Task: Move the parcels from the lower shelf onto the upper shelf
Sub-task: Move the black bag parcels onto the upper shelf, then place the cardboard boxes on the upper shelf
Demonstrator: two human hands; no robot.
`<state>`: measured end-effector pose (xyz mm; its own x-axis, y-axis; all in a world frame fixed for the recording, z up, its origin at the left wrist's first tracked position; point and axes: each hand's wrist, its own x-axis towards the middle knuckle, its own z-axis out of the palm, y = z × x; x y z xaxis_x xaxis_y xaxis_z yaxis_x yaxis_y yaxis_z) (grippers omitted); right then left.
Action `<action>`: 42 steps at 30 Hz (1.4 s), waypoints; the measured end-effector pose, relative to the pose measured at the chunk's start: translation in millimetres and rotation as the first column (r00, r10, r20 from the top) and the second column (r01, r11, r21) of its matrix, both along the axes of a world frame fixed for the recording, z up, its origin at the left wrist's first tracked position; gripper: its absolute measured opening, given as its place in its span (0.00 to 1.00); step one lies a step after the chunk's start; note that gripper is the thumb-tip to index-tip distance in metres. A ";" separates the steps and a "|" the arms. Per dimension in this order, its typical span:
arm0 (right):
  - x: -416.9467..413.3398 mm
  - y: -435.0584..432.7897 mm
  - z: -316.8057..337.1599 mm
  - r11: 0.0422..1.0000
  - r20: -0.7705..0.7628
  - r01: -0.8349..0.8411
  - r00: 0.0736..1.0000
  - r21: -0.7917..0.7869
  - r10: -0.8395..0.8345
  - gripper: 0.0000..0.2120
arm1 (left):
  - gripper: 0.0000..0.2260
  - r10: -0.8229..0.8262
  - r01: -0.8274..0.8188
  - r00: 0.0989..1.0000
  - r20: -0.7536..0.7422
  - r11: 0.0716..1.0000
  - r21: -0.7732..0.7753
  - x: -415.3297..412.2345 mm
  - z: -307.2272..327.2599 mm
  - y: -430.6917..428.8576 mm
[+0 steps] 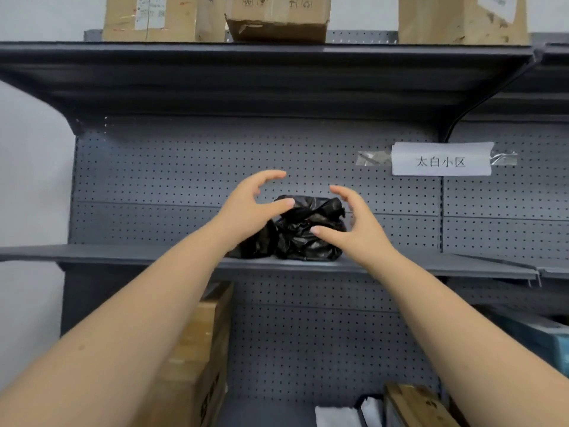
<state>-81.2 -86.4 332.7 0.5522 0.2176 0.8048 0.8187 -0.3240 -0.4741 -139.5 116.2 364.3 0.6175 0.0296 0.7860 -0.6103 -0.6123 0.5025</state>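
Observation:
A crumpled black plastic parcel (308, 232) sits on the grey middle shelf (123, 252), against the pegboard back. My left hand (249, 208) is spread open just left of it, thumb near its top. On the parcel's right side, my right hand (357, 226) is also spread open, its thumb in front of the wrapping. Neither hand grips the parcel. The upper shelf (264, 53) carries three brown parcels: a taped cardboard box (154, 18), a dented box (277, 16) and a paper-wrapped one (462, 18).
A white paper label (440, 160) is taped to the pegboard at right. Below the middle shelf stand a tall cardboard box (197, 359), a smaller brown box (415, 405) and white packets (345, 416). A blue item (548, 340) lies at far right.

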 end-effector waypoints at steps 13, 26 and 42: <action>-75.1 77.9 -149.3 0.946 -0.259 -0.320 0.919 -0.056 0.296 0.30 | 0.23 0.185 -0.228 0.951 -0.248 0.960 -0.161 -98.2 -177.8 104.5; 18.8 221.0 -183.9 0.983 -0.536 -0.180 0.833 -0.028 0.137 0.45 | 0.46 0.076 -0.183 0.863 -0.499 0.968 -0.169 5.8 -188.7 253.0; 48.2 288.8 -196.3 0.995 -0.507 0.019 0.861 0.097 0.033 0.35 | 0.32 -0.089 -0.005 0.905 -0.415 0.976 -0.219 70.3 -211.8 298.4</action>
